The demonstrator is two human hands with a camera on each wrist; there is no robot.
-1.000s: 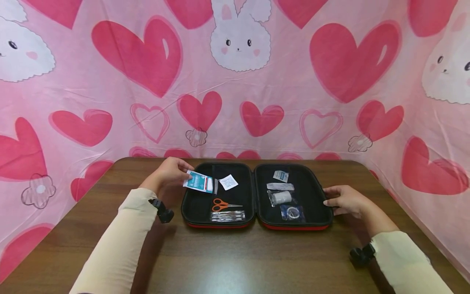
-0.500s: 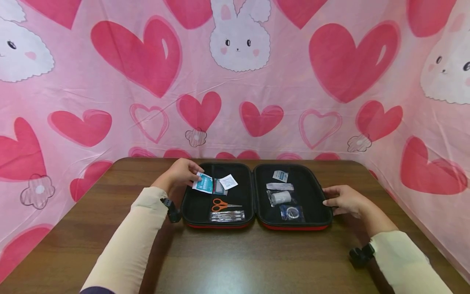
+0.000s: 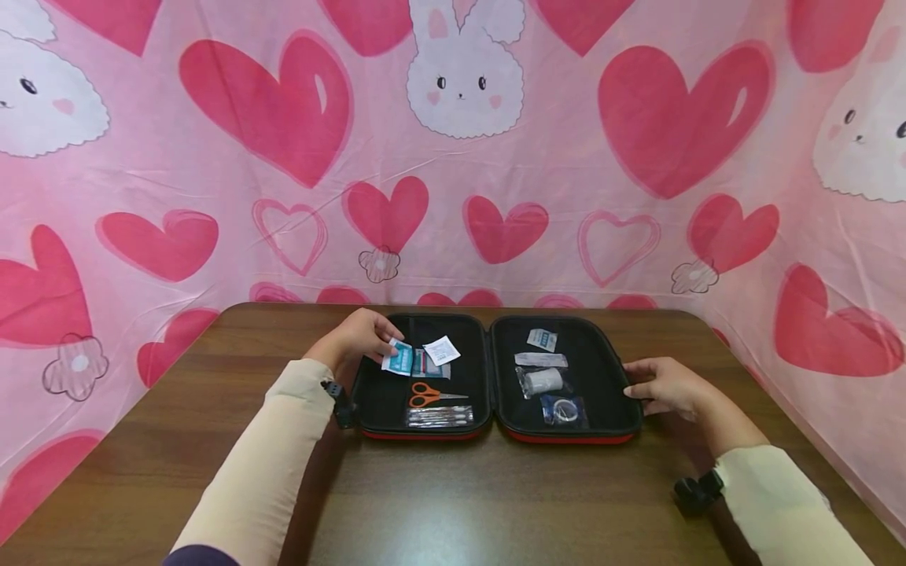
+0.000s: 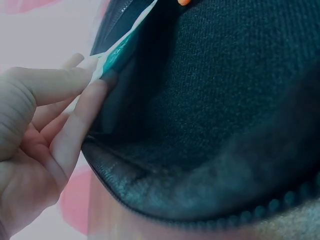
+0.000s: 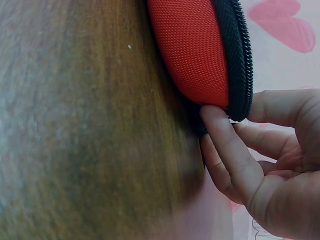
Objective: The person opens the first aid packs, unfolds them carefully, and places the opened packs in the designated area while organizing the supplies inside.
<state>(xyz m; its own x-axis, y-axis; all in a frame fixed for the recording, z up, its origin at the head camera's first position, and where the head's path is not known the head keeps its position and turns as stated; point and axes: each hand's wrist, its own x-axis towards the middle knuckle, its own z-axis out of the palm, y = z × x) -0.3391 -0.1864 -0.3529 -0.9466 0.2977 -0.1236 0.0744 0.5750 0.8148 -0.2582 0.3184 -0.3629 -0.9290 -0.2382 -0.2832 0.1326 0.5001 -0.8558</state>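
My left hand (image 3: 359, 338) pinches a teal-and-white packet (image 3: 401, 358) between thumb and fingers, over the left half of an open black zip case (image 3: 602, 373) with a red outside. The packet's far end looks dimmer past a dark upright edge, seemingly under mesh. Close by lie a small white square packet (image 3: 442, 350), orange-handled scissors (image 3: 421, 395) and wrapped cotton swabs (image 3: 439, 417). At the case's right edge, my right hand (image 3: 668, 385) grips the rim. In the right wrist view, its fingers touch the red fabric (image 5: 192, 55) beside the zip (image 5: 242, 65).
The case's right half holds a small printed packet (image 3: 542, 339), a flat white packet (image 3: 541, 359), a wrapped bandage roll (image 3: 543, 381) and a blue packet with a white ring (image 3: 564, 409). Beneath is a brown wooden table (image 3: 453, 495); a pink heart-patterned cloth (image 3: 432, 291) hangs behind.
My left hand has moved to the right with the teal-and-white packet, and more of the packet now lies past the dark edge. My right hand has stayed at the case's rim.
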